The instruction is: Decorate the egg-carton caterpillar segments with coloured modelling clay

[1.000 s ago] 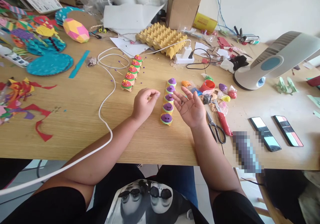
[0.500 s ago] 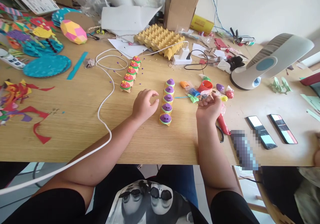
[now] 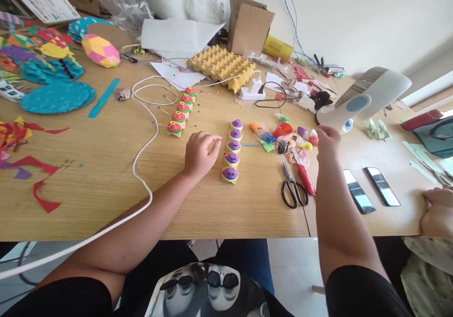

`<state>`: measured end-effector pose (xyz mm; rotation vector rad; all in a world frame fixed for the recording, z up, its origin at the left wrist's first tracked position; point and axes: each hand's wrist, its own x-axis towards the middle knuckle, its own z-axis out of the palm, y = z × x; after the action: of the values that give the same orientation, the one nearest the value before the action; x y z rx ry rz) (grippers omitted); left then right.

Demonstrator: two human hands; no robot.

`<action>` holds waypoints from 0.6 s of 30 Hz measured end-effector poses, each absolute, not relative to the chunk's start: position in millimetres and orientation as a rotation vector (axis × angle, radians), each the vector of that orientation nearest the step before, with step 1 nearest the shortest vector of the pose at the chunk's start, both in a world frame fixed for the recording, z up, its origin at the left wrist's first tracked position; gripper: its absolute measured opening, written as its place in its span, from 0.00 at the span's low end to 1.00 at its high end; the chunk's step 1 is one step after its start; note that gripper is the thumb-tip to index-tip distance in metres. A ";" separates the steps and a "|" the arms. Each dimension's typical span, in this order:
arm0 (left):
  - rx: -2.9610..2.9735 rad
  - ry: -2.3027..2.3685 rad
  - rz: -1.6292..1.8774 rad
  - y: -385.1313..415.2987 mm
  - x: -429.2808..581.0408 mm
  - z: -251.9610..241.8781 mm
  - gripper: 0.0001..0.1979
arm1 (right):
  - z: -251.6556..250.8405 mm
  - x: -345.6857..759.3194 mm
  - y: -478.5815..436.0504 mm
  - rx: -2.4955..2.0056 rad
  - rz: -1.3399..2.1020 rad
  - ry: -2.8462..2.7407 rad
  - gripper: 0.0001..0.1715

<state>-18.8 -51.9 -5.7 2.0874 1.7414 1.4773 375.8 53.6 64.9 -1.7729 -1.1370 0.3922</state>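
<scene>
My left hand point(image 3: 202, 154) rests just left of a row of purple clay heads on an egg-carton strip point(image 3: 232, 159), its fingers curved and apart, holding nothing. The purple heads have small dark faces and pale green bands. Over to the right, my right hand point(image 3: 328, 141) is closed, fingers bunched beside a small red clay packet point(image 3: 314, 137); what lies between the fingertips is hidden. Several wrapped clay pieces and a red tub point(image 3: 283, 129) are left of it. Black-handled scissors point(image 3: 293, 187) and a red-handled cutter point(image 3: 306, 179) lie nearer me.
A second strip with red and green heads point(image 3: 180, 115) stands to the left. Behind are a yellow egg tray point(image 3: 222, 64) and a white power strip point(image 3: 252, 93). A white cable point(image 3: 136, 163) crosses the left side. A fan point(image 3: 361, 95), two phones point(image 3: 382, 186) and another person's hand point(image 3: 438, 211) are right.
My right hand has moved right, from above the clay pieces to beside the red packet, uncovering the scissors. My left hand stays beside the purple heads. The camera view has shifted slightly.
</scene>
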 end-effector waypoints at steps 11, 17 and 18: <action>2.099 1.761 1.501 -51.4 -18.0 -4.4 0.08 | 44.3 377.3 131.6 -2.592 0.078 -1.775 0.24; 2.072 1.753 1.517 -52.4 -18.2 -1.5 0.08 | 49.9 380.6 139.4 -2.459 -0.032 -1.640 0.13; 2.066 1.752 1.526 -52.7 -18.1 -1.0 0.08 | 53.6 384.2 137.4 -2.413 -0.069 -1.594 0.12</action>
<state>-18.1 -52.7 -1.0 2.0665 1.7518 1.5256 384.2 137.4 53.6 -2.4135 -1.5941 -0.0686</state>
